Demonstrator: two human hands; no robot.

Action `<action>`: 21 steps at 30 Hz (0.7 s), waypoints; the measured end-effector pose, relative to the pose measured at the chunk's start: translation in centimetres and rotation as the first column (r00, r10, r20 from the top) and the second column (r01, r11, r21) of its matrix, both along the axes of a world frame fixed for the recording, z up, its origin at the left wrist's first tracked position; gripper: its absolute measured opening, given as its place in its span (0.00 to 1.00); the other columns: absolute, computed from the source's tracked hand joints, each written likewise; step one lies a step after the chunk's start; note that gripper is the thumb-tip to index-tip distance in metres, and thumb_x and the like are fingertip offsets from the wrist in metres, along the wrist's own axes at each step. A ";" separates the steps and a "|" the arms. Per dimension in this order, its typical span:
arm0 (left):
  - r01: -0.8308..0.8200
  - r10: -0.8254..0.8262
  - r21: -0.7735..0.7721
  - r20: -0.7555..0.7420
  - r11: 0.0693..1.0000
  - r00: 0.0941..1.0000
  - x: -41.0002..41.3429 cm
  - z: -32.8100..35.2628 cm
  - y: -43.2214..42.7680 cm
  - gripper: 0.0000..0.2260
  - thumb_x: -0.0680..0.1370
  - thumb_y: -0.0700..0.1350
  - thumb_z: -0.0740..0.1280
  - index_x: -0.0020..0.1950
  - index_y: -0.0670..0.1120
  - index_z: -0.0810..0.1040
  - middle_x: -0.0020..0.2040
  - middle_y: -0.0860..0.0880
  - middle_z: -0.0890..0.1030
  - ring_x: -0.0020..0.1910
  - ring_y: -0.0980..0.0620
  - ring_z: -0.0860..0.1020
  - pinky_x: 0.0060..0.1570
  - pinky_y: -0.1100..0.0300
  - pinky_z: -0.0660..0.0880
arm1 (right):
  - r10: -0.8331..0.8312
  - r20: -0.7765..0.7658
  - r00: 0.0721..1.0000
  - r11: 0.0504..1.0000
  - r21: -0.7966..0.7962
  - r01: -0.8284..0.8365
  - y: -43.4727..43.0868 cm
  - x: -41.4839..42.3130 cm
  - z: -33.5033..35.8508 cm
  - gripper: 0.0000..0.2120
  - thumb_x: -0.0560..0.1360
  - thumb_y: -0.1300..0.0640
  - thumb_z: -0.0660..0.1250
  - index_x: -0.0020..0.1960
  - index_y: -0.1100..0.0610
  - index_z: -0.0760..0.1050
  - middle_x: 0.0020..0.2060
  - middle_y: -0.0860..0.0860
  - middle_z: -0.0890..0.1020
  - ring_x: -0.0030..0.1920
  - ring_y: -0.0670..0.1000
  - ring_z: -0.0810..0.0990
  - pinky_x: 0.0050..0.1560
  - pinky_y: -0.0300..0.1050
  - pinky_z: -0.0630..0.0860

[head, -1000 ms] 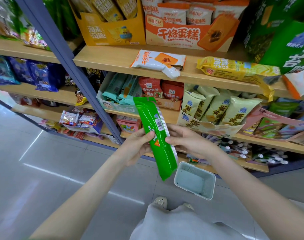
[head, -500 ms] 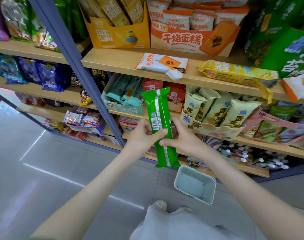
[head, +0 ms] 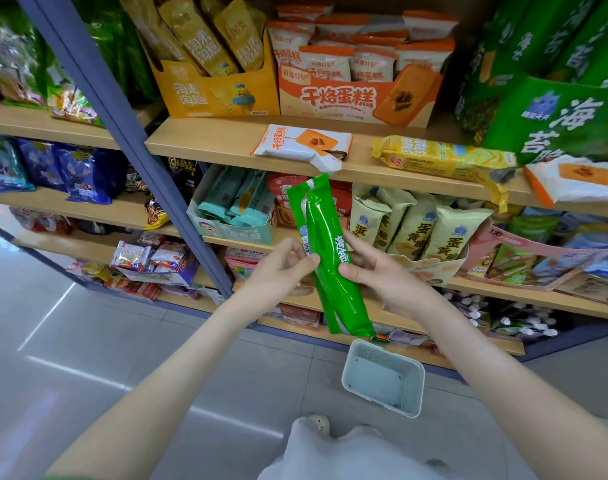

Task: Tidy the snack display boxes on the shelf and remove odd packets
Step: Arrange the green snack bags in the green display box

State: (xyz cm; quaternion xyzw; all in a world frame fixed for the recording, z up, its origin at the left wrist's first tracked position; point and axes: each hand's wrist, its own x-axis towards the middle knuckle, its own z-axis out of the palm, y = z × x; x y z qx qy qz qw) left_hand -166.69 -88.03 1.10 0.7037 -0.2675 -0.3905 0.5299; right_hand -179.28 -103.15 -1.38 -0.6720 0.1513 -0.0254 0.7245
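A long green seaweed packet (head: 326, 251) stands nearly upright in front of the shelves, held at its middle by both hands. My left hand (head: 278, 268) pinches its left edge and my right hand (head: 378, 268) grips its right side. Loose on the upper shelf board lie a white and orange cake packet (head: 302, 145), a yellow packet (head: 441, 157) and another white and orange packet (head: 572, 180). Behind them stand the yellow display box (head: 219, 93), the orange cake display box (head: 351, 97) and the green seaweed display box (head: 552, 116).
A pale mesh basket (head: 382, 377) sits on the grey floor below the hands. A blue upright post (head: 122, 133) splits the shelving. The shelf below carries a teal box (head: 233, 220), cream egg-yolk packets (head: 423, 226) and a pink box (head: 538, 258).
The green packet has been turned about its length in both hands, so its printed front now shows instead of the back seam and barcode. My view has moved closer to the shelf.
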 end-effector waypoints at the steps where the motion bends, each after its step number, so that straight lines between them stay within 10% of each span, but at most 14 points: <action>1: -0.026 0.025 0.010 0.067 1.000 0.997 0.0 0.1 -0.2 0.11 0.80 0.48 0.65 0.52 0.41 0.70 0.41 0.53 0.82 0.47 0.51 0.82 0.49 0.53 0.82 | -0.003 0.003 1.000 1.000 -0.025 0.003 -0.1 -0.1 0.2 0.30 0.72 0.55 0.67 0.69 0.35 0.61 0.68 0.42 0.73 0.66 0.44 0.73 0.63 0.44 0.74; 5: -0.165 0.173 -0.056 0.260 0.985 0.950 0.6 0.7 -1.0 0.18 0.71 0.65 0.67 0.45 0.52 0.69 0.43 0.49 0.81 0.48 0.48 0.82 0.51 0.43 0.80 | 0.040 -0.035 0.999 0.988 -0.150 -0.044 -0.4 -0.4 1.0 0.30 0.72 0.54 0.69 0.67 0.33 0.61 0.63 0.28 0.69 0.61 0.31 0.71 0.60 0.31 0.70; 17: 0.215 -0.200 -0.062 0.191 0.975 0.961 -0.3 0.7 -3.5 0.10 0.84 0.48 0.56 0.44 0.49 0.69 0.49 0.39 0.75 0.54 0.43 0.79 0.49 0.46 0.81 | -0.168 0.031 0.985 0.984 -0.050 0.170 -1.4 -1.5 1.5 0.34 0.71 0.51 0.73 0.73 0.41 0.64 0.69 0.45 0.74 0.69 0.47 0.72 0.69 0.54 0.69; 21: 0.161 -0.138 -0.080 0.243 0.984 0.960 -0.1 0.5 -3.8 0.10 0.84 0.48 0.55 0.45 0.48 0.70 0.48 0.40 0.75 0.52 0.39 0.79 0.48 0.41 0.80 | -0.116 0.020 0.993 0.989 -0.086 0.117 -1.4 -2.2 2.2 0.37 0.70 0.54 0.72 0.73 0.39 0.57 0.65 0.41 0.73 0.61 0.38 0.76 0.61 0.39 0.74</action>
